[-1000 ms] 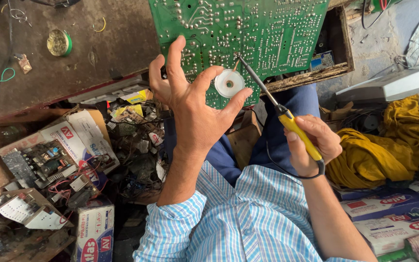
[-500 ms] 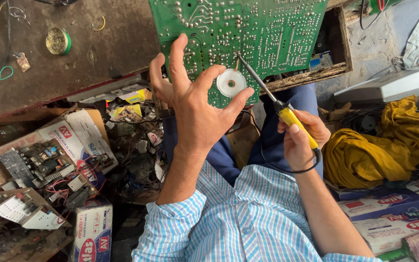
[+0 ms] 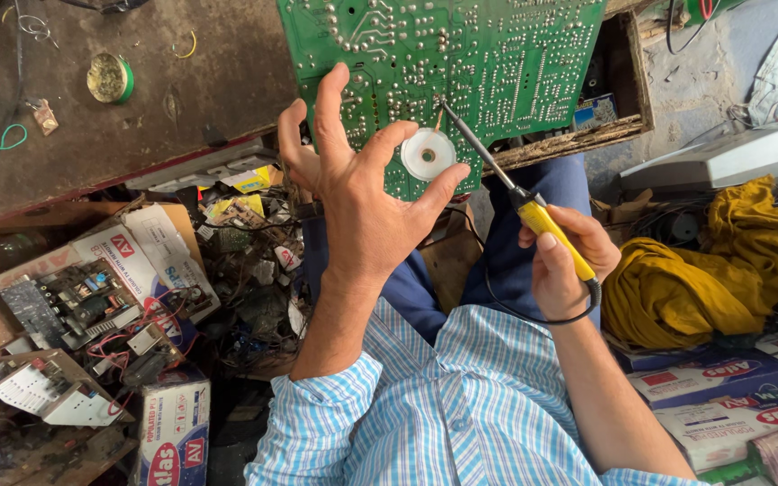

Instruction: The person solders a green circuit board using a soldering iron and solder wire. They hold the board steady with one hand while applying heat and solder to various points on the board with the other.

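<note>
Dark, stained wooden counter (image 3: 137,99) fills the upper left, surface scuffed and dusty. Lying on it: a small round tin with a green rim (image 3: 108,77) near the far edge, a green wire loop (image 3: 2,139) at the left edge, a small brown part (image 3: 45,115) just beside the wire, a thin yellow wire curl (image 3: 186,45) farther right. Green circuit board (image 3: 461,72) rests solder side up on the counter's right end, over an open wooden box (image 3: 619,99), its near edge hanging past the counter. Below, the floor (image 3: 227,297) carries cardboard boxes (image 3: 173,432), loose electronic parts (image 3: 74,301), tangled wires, and a yellow cloth (image 3: 695,270) at right.
</note>
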The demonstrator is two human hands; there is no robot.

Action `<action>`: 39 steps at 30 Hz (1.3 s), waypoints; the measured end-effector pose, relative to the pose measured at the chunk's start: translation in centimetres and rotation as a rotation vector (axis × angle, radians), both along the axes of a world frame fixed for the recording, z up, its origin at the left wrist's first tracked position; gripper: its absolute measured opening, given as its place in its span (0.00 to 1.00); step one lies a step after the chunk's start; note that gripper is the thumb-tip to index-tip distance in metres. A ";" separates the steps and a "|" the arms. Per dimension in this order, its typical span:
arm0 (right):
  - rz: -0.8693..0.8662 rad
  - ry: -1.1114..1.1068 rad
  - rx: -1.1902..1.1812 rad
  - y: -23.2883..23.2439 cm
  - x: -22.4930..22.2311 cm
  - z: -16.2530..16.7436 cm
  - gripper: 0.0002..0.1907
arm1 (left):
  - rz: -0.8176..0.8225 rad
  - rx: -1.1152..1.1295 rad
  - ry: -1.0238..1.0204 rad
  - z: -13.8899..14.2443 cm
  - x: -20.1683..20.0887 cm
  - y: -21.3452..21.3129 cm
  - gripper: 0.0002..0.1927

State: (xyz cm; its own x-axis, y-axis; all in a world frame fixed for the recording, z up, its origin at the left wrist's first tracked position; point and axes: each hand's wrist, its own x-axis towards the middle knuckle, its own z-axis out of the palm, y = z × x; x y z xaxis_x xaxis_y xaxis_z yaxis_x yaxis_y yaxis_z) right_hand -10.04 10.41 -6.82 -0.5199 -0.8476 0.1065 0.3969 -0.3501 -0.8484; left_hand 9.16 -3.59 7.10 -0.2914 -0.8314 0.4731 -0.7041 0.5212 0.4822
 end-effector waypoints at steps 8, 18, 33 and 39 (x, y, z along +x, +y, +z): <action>-0.033 0.107 -0.079 0.2 0.0 1.0 0.17 | -0.026 0.020 0.003 1.1 0.6 0.1 0.24; -0.053 0.302 -0.132 0.3 -0.6 2.2 0.15 | -0.055 0.021 0.012 1.2 1.1 -0.1 0.23; -0.038 0.406 -0.055 -0.6 -0.1 3.4 0.13 | -0.007 0.001 0.018 0.8 0.5 0.2 0.24; -0.041 0.403 -0.047 -0.6 -0.1 3.3 0.13 | -0.018 -0.007 0.014 0.7 0.5 0.1 0.24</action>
